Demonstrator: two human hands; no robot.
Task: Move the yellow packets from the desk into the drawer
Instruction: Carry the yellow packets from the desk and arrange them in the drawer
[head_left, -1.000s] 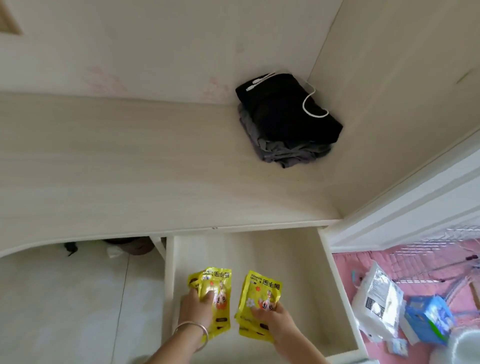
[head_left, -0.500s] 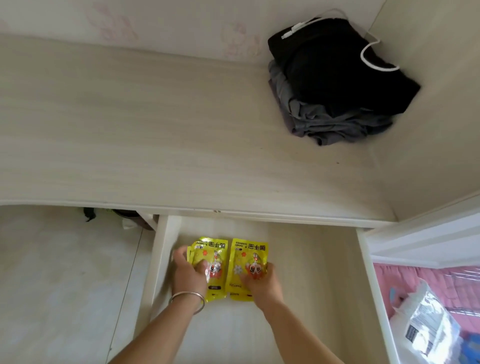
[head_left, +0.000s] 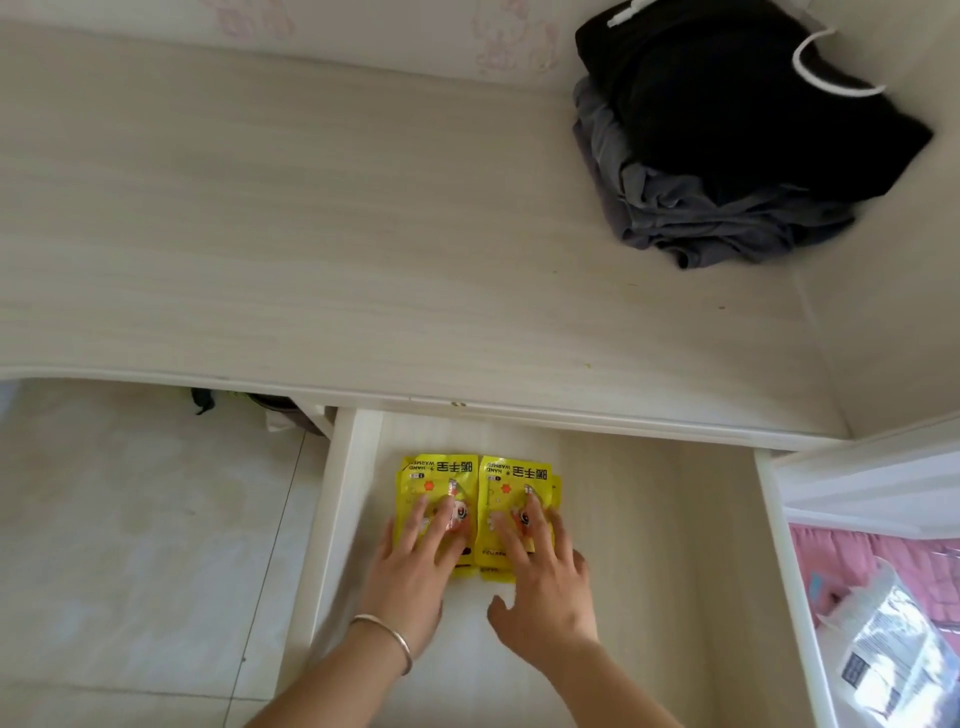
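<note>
Currently, two stacks of yellow packets are located side by side on the floor of the open drawer (head_left: 649, 545), in the lower centre of the frame, close to the drawer's left wall. The left stack of packets (head_left: 434, 480) and the right stack of packets (head_left: 517, 480) are positioned with their inner edges touching or nearly touching; which applies cannot be determined. Printed text on both top packets is seen upside down from this view, and further packet edges are visible beneath each top packet. The left hand (head_left: 418, 566) is laid flat on the left stack, with its fingers (head_left: 441, 519) extended and spread; nothing is gripped. The right hand (head_left: 545, 582) is laid flat on the right stack in the same manner, with fingers (head_left: 535, 514) extended and the thumb held apart over the bare drawer floor; nothing is gripped. A silver bangle (head_left: 389, 636) is worn on the left wrist. The desk (head_left: 311, 234) occupies the upper half of the frame, above the drawer. A pile of black and grey clothing (head_left: 727, 145) with a white cord (head_left: 826, 78) is located at the upper right of the frame, in the desk's corner. A clear plastic bag (head_left: 883, 649) is seen at the lower right of the frame, outside the drawer, on a pink surface (head_left: 831, 561). Pale floor tiles (head_left: 130, 545) fill the lower left.
</note>
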